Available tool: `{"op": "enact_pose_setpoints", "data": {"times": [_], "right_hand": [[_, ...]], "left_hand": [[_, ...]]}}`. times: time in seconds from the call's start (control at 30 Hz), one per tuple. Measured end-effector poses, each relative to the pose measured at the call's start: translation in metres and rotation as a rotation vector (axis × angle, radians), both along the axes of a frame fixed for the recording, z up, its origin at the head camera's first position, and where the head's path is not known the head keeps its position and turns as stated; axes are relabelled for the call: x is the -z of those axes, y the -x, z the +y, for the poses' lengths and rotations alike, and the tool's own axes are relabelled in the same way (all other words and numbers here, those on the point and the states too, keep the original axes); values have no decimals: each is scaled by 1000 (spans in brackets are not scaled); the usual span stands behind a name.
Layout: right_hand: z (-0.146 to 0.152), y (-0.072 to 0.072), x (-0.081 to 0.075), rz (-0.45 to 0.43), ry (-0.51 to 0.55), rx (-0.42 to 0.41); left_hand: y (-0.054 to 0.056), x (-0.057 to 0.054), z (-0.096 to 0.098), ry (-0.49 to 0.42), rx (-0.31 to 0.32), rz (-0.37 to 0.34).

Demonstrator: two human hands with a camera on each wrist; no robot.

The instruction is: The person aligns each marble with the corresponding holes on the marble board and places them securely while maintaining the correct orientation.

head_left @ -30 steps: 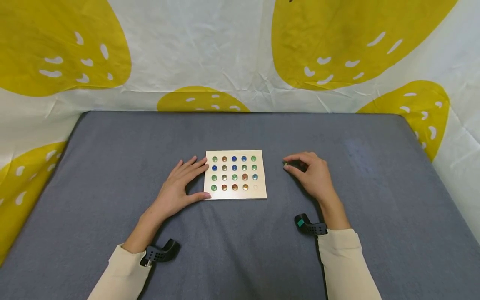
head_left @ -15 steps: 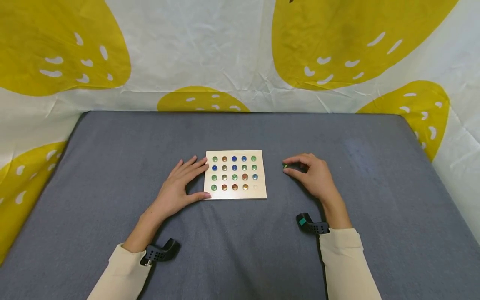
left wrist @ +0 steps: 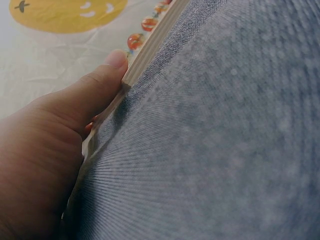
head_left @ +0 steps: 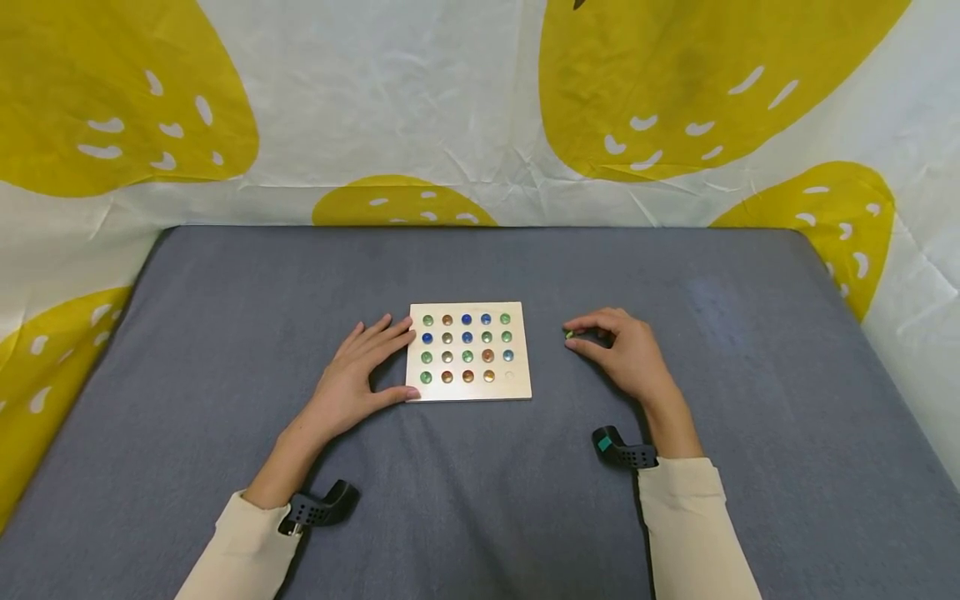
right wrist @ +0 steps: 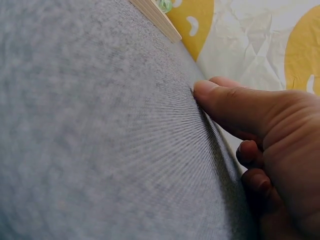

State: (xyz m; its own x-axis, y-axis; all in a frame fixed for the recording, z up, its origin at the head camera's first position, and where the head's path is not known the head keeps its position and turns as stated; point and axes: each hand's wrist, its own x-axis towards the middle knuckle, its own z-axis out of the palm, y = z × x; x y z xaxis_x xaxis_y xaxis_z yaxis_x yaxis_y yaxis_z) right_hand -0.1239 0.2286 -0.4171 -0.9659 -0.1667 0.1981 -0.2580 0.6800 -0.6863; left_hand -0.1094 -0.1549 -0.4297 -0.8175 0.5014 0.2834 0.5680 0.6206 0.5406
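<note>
A pale wooden board (head_left: 519,350) lies flat on the grey cloth, with rows of green, blue, amber and orange-red glass marbles (head_left: 467,337) set in it. One hollow (head_left: 509,375) at its near right corner has no marble. My left hand (head_left: 348,375) rests at the board's left edge, fingers spread and straight, thumb touching the near left corner. To the right of the board, my right hand (head_left: 633,350) pinches a small green marble (head_left: 568,335) between thumb and index finger, low over the cloth. In the right wrist view the fingertips hide this marble.
Grey cloth (head_left: 480,517) covers the table under both arms. Behind and at the sides hangs a white fabric (head_left: 390,92) with yellow fruit shapes. A black wrist device (head_left: 622,450) sits on the right forearm, and another black wrist device (head_left: 322,504) on the left.
The right hand has shifted very slightly, and more of the green marble shows between its fingertips. The left hand keeps its place on the board. The head view has tipped a little.
</note>
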Motion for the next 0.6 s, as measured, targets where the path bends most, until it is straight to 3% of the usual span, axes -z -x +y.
{"op": "enact_pose_setpoints", "data": {"times": [0.27, 0.6], "right_hand": [[-7, -3, -4, 9, 67, -6], [-25, -6, -16, -71, 262, -121]], "left_hand": [[-1, 1, 0, 5, -5, -2], [0, 0, 0, 1, -1, 3]]}}
